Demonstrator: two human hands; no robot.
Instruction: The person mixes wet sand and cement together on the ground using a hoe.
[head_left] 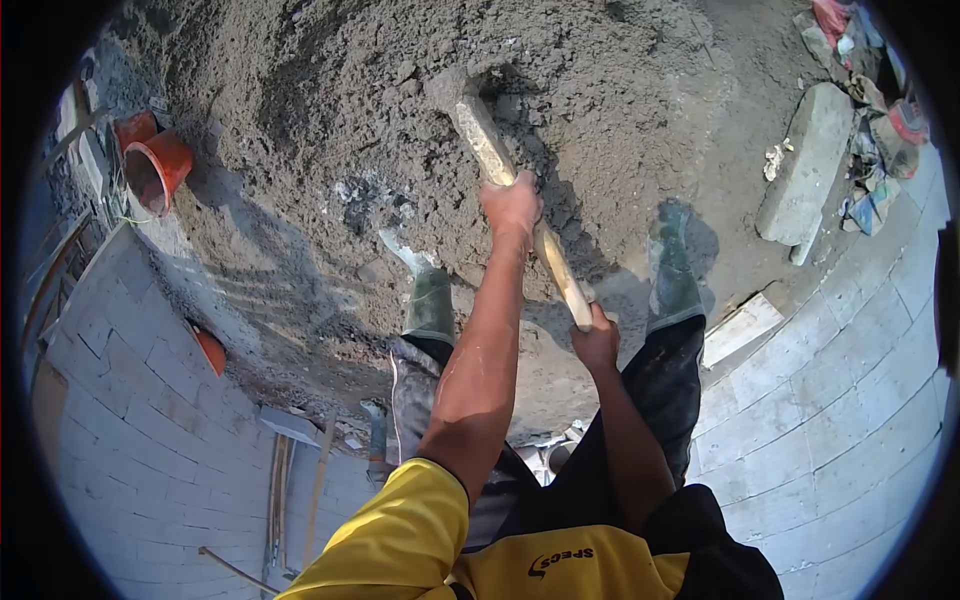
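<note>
My left hand is closed around the upper-middle part of a hoe's pale wooden handle. Lower down, near the butt end, my right hand grips the same hoe. Its handle slants up and to the left, away from my body. The far end sinks into a heap of wet grey mortar, so the blade is hidden. A whitish powdery patch lies on the mortar to the left of my hands. My green boots stand in the mix on either side of the handle.
Orange buckets lie at the left edge of the mortar, with another orange piece below. A concrete block and litter lie at right. Light block walls curve around both sides. A board rests by my right boot.
</note>
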